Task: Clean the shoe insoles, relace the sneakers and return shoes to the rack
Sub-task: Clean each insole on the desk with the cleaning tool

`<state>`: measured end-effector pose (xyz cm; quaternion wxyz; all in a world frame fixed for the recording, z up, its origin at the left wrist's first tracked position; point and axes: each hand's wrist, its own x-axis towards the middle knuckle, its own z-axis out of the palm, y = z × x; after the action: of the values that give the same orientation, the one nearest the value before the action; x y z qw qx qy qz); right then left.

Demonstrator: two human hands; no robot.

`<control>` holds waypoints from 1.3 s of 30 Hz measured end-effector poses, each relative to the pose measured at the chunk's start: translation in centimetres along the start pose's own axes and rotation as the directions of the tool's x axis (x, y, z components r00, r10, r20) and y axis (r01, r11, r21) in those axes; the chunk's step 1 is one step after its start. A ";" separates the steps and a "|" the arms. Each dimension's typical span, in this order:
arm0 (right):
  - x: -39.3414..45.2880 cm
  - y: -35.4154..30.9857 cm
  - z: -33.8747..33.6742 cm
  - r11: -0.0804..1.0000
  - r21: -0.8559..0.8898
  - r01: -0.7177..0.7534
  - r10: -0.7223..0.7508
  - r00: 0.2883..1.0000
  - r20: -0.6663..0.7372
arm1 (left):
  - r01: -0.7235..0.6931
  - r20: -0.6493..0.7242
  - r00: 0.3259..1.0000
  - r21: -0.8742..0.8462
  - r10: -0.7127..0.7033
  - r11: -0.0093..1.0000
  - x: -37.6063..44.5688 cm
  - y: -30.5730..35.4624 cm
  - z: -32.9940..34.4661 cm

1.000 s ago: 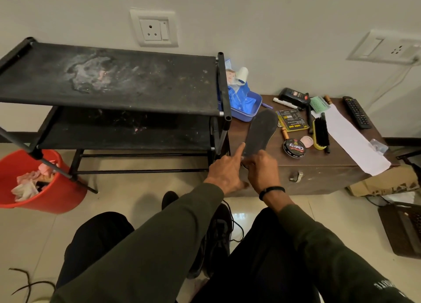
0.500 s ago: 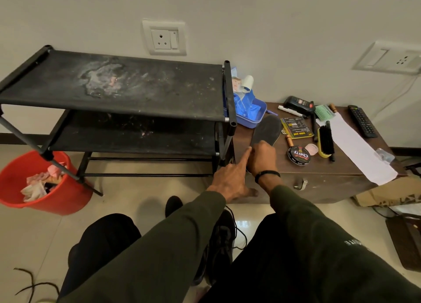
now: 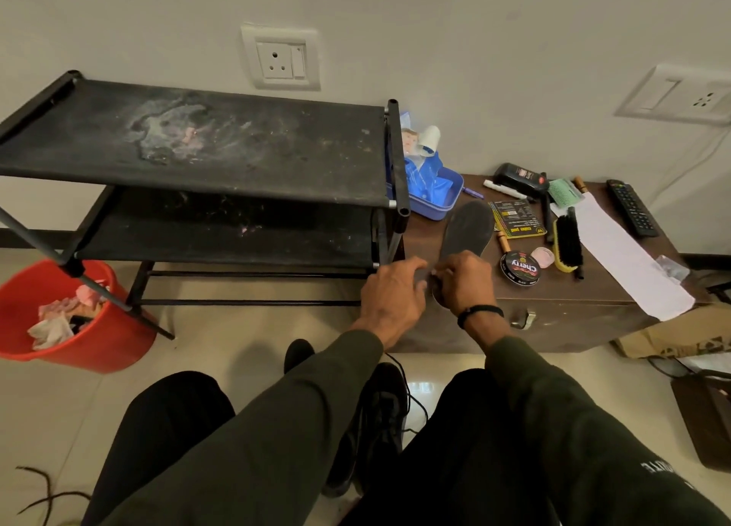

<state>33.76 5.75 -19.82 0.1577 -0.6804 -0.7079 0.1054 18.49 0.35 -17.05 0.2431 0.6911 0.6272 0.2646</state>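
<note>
Head view: both hands (image 3: 431, 288) on insole (image 3: 466, 229).

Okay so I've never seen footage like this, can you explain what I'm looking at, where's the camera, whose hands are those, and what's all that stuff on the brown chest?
No machine here: a person wears a camera on the head, looking down at their own arms. The right hand grips the heel end of a dark insole lying on the brown chest; the left hand hovers beside it, fingers loosely curled, apparently holding nothing. Also on the chest: a polish tin, a brush, a remote and a blue tray. The black shoe rack stands left, a sneaker on the floor.
</note>
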 end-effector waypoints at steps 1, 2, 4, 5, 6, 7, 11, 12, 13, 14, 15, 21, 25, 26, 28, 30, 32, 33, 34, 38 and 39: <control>0.8 0.1 0.1 0.999 0.014 -0.029 0.029 1.000 -0.005 | -0.001 0.035 0.999 0.031 0.000 1.000 0.1 0.1 0.1; 1.6 0.2 0.1 0.998 0.030 -0.057 0.058 0.998 -0.008 | -0.009 0.061 0.998 0.068 0.005 0.998 0.2 0.0 0.3; 3.0 0.1 0.2 0.992 0.073 -0.100 0.102 0.995 -0.020 | -0.019 0.083 0.996 0.130 0.008 0.991 0.1 -0.3 1.1; 3.6 0.0 0.2 0.988 0.099 -0.121 0.124 0.992 -0.026 | -0.022 0.082 0.997 0.145 0.010 0.989 0.1 -0.4 1.5; 4.3 -0.1 0.1 0.982 0.127 -0.143 0.148 0.989 -0.027 | -0.030 0.069 0.997 0.158 0.019 0.987 0.1 -0.3 1.9; 4.9 -0.2 0.0 0.975 0.151 -0.161 0.167 0.986 -0.026 | -0.046 0.051 0.998 0.172 0.037 0.984 0.2 -0.3 2.3; 6.6 0.1 -0.7 0.940 0.243 -0.239 0.243 0.970 0.017 | -0.027 0.034 0.999 0.148 0.022 0.989 1.2 0.9 4.1; 6.9 0.4 -1.0 0.922 0.281 -0.267 0.267 0.963 0.039 | 0.005 0.045 0.999 0.122 -0.011 0.992 1.5 1.2 4.4; 7.0 0.8 -1.2 0.900 0.322 -0.295 0.289 0.955 0.066 | 0.031 0.046 0.998 0.095 -0.035 0.995 1.8 1.4 4.7; 7.1 1.2 -1.4 0.879 0.358 -0.315 0.303 0.949 0.093 | 0.057 0.030 0.998 0.064 -0.059 0.996 2.2 1.4 5.0; 7.2 1.5 -1.6 0.867 0.382 -0.321 0.302 0.947 0.109 | 0.094 0.001 0.996 0.027 -0.094 0.995 2.4 1.2 5.3; 5.2 0.9 -1.1 0.991 0.126 -0.052 0.051 0.999 0.013 | 0.267 -0.060 0.959 -0.146 -0.278 0.953 3.1 0.1 6.1; 2.4 0.3 -1.3 0.990 0.047 0.129 -0.131 0.990 0.044 | 0.298 -0.059 0.949 -0.162 -0.310 0.941 3.1 0.2 6.4; 1.6 0.4 -1.6 0.987 0.051 0.150 -0.153 0.987 0.055 | 0.310 -0.048 0.946 -0.158 -0.321 0.937 3.2 0.3 6.3; 0.6 0.8 -1.9 0.982 0.051 0.180 -0.184 0.979 0.082 | 0.331 -0.013 0.942 -0.126 -0.336 0.935 3.4 0.8 6.0; 0.4 0.9 -2.4 0.979 0.039 0.199 -0.202 0.970 0.132 | 0.307 0.059 0.951 -0.032 -0.305 0.951 3.8 0.9 5.5; 1.1 0.9 -2.9 0.982 0.037 0.184 -0.187 0.967 0.175 | 0.266 0.156 0.949 0.064 -0.273 0.962 4.3 1.1 4.8; 1.6 0.9 -3.0 0.985 0.035 0.167 -0.171 0.970 0.171 | 0.254 0.207 0.941 0.087 -0.267 0.963 4.7 1.1 4.6; 2.2 1.0 -3.0 0.989 0.032 0.147 -0.151 0.977 0.148 | 0.245 0.251 0.932 0.095 -0.261 0.965 5.0 1.1 4.5; 3.5 1.4 -2.2 0.996 0.080 0.035 -0.039 0.998 0.052 | 0.230 0.326 0.908 0.136 -0.263 0.964 5.8 0.8 4.8; 3.5 1.4 -2.1 0.996 0.079 0.032 -0.037 0.998 0.055 | 0.223 0.338 0.905 0.138 -0.257 0.965 5.8 0.6 4.8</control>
<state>35.71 9.18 -18.09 0.1658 -0.6581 -0.7191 0.1494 22.61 6.08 -19.89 0.3488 0.6557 0.6655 0.0735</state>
